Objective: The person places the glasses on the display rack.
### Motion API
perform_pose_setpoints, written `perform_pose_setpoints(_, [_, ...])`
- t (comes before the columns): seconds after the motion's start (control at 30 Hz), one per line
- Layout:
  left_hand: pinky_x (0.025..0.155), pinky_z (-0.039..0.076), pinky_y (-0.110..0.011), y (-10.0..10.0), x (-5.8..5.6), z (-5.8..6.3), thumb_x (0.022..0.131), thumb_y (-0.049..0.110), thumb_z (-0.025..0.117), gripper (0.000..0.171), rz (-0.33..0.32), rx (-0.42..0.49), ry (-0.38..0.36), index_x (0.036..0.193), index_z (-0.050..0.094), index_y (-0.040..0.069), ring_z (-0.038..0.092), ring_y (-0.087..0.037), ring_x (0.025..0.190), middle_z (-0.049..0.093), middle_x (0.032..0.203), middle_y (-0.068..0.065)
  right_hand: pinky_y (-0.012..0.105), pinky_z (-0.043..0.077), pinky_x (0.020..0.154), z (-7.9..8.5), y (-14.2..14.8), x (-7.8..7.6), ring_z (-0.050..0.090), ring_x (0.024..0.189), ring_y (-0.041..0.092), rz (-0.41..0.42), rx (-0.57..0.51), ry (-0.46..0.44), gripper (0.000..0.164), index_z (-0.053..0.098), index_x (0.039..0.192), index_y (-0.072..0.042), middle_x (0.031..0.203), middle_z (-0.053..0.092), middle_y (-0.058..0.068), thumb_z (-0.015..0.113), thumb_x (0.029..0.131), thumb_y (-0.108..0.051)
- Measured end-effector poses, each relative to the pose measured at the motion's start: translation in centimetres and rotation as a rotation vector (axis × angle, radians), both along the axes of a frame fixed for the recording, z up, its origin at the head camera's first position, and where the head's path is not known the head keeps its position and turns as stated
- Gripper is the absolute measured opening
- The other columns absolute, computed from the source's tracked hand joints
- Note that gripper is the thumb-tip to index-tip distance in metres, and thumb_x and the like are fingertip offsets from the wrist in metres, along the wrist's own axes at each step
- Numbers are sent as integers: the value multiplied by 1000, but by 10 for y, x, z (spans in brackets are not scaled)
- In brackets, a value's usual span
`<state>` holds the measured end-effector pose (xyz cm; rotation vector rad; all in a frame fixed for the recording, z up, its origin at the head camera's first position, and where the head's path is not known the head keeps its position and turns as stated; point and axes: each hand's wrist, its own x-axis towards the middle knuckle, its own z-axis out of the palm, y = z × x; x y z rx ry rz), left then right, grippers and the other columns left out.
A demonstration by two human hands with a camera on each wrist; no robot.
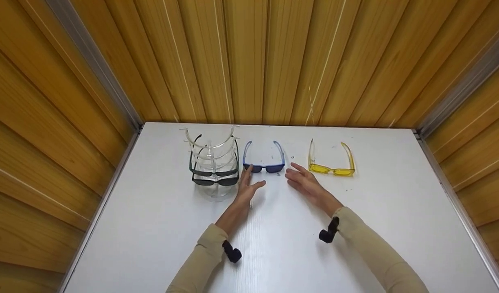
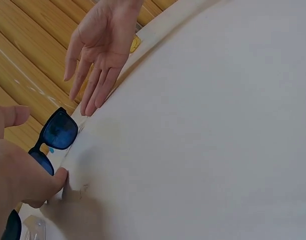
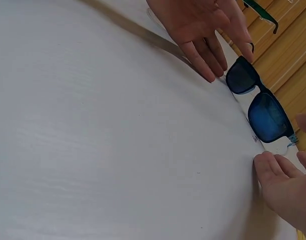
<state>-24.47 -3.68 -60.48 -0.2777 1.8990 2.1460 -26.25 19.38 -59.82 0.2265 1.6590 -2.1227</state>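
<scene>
Blue-framed sunglasses (image 1: 274, 168) with dark lenses stand on the white table between both hands, their temples spread toward the back wall. My left hand (image 1: 245, 191) is at their left end, fingers extended and thumb apart; whether it touches the frame I cannot tell. To the right of the same pair, my right hand (image 1: 308, 186) is held with loosely extended fingers, a small gap away. In the right wrist view the blue lenses (image 3: 269, 117) lie between the two hands. Neither hand grips anything.
Left of the hands is a clear display stand (image 1: 217, 198) bearing two dark sunglasses (image 1: 227, 182), with bare holders above. Yellow glasses (image 1: 342, 172) sit on the right. Wood-patterned walls (image 1: 249, 61) bound the white table (image 1: 152, 228).
</scene>
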Motion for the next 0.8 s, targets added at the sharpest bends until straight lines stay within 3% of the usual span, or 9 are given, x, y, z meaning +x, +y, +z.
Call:
perform_pose_setpoints(0.2, [130,15,-54,0,-2,0,88,13,74,81,10,-12,50,159,36,19,5,-39,159,-1,172,-19,40,30,127,1,-11,-8,29,154,32,-41,-16,-10,71,13,165,-9,169,22,21,52,105,-7])
perform_pose_setpoints(0.37, [130,14,-53,-2,-4,-4,87,6,69,79,34,29,104,158,35,7,0,-40,159,-1,171,-22,40,26,129,-1,-14,-10,25,156,32,-6,-15,-7,71,10,165,-11,170,18,19,49,107,-8])
perform_pose_setpoints(0.67, [130,14,-52,-3,-3,0,88,3,66,80,8,59,64,160,32,10,0,-35,160,3,173,-17,42,23,130,-3,-10,-7,25,157,30,27,-79,1,70,9,165,-10,170,19,18,48,107,-5])
perform_pose_setpoints(0.8, [129,20,-51,-6,-1,2,88,3,67,88,8,84,39,163,23,15,4,-35,160,6,172,-19,41,27,129,-2,-11,-7,33,153,29,8,-74,-7,69,12,164,-7,165,33,18,49,106,-4])
